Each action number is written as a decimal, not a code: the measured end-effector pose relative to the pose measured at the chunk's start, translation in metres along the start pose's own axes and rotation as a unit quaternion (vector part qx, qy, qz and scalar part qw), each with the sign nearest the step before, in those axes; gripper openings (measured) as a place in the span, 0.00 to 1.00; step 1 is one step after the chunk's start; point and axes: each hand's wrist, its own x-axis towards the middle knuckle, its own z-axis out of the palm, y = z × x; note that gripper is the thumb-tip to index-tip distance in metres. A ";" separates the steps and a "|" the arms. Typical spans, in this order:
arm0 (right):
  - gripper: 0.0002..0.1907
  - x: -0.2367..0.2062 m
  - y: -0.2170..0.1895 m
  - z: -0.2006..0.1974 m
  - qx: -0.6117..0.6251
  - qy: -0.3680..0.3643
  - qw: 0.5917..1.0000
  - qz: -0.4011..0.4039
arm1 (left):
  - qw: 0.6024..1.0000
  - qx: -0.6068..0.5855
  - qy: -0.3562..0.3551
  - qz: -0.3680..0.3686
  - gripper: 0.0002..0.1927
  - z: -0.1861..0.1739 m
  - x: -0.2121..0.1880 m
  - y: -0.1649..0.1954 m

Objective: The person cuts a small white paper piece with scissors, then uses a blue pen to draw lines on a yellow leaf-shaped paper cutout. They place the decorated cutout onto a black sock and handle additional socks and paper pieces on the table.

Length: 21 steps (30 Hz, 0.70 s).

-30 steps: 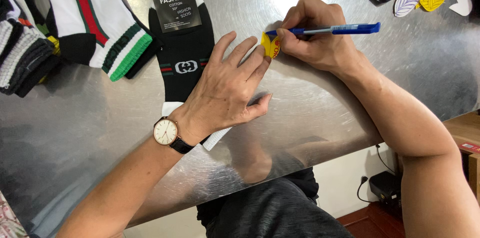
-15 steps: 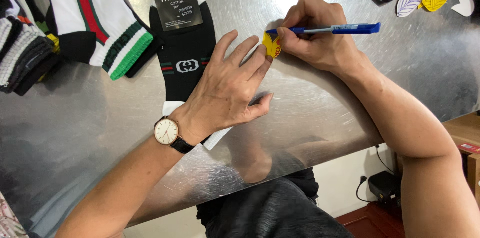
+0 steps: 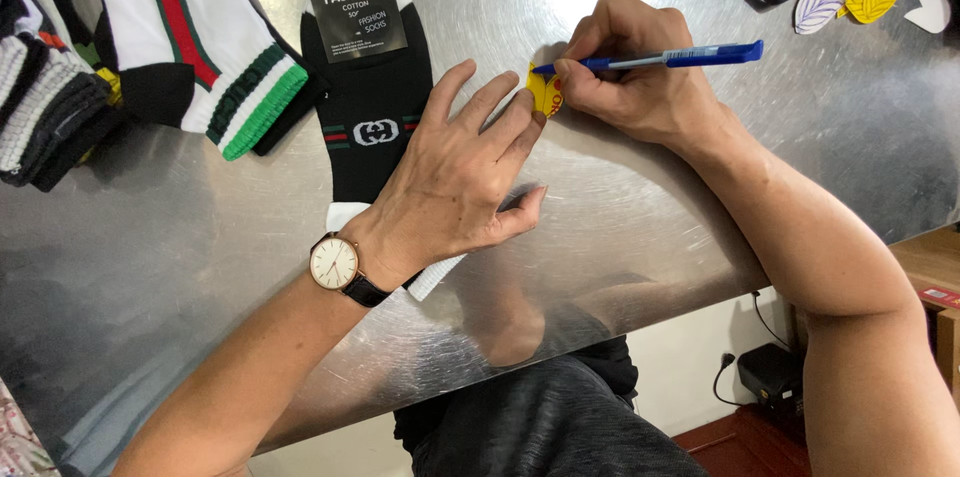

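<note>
Head view: right hand (image 3: 640,77) gripping a blue pen (image 3: 650,59), tip on a yellow sticker (image 3: 545,95); left hand (image 3: 455,177) spread flat, fingertips pinning the sticker, palm over a black sock (image 3: 370,107)

The blue pen (image 3: 650,59) in the right hand (image 3: 635,77) has tipped slightly, its cap end dipping toward four o'clock, over the yellow sticker (image 3: 545,94).

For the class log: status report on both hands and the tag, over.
Left hand flat, pinning yellow tag. Right hand holds blue pen, tip on tag. Black sock beside; nothing blocking.
</note>
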 end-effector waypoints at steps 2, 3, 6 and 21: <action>0.10 0.000 -0.001 0.000 0.009 -0.006 1.000 0.002 | 1.000 0.002 0.002 0.000 0.27 0.001 0.000 0.000; 0.10 0.000 -0.001 0.000 0.011 -0.009 1.000 0.004 | 1.000 0.003 0.004 -0.001 0.27 0.001 0.000 0.000; 0.10 0.001 -0.004 -0.001 0.009 -0.025 1.000 0.017 | 1.000 0.006 -0.001 -0.003 0.27 0.002 0.000 0.000; 0.10 0.000 -0.009 -0.005 0.052 -0.042 0.997 0.029 | 1.000 0.021 0.011 -0.013 0.28 0.003 -0.001 0.000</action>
